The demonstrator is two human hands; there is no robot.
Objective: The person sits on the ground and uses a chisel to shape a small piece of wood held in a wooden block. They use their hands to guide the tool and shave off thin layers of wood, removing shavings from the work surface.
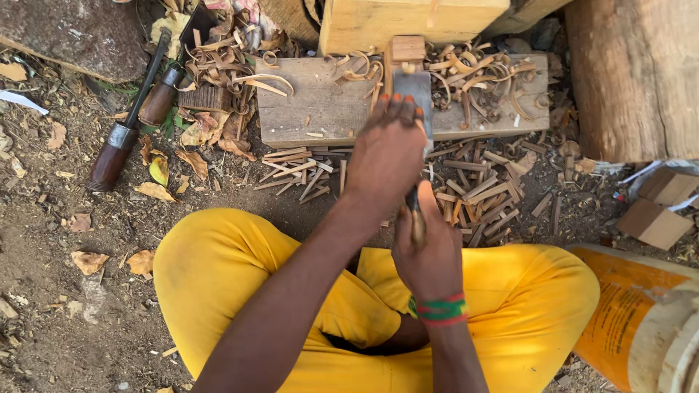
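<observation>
Wooden block (406,49) under left hand (386,156), right hand (429,255) gripping what looks like a blade handle (416,218)

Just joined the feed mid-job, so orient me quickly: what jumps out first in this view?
At centre, the left hand and right hand grip a flat metal blade over a weathered grey wooden plank strewn with curled wood shavings. Below, bright yellow trousers fill the frame. Two dark wooden-handled chisels lie on the dirt at upper left.
</observation>
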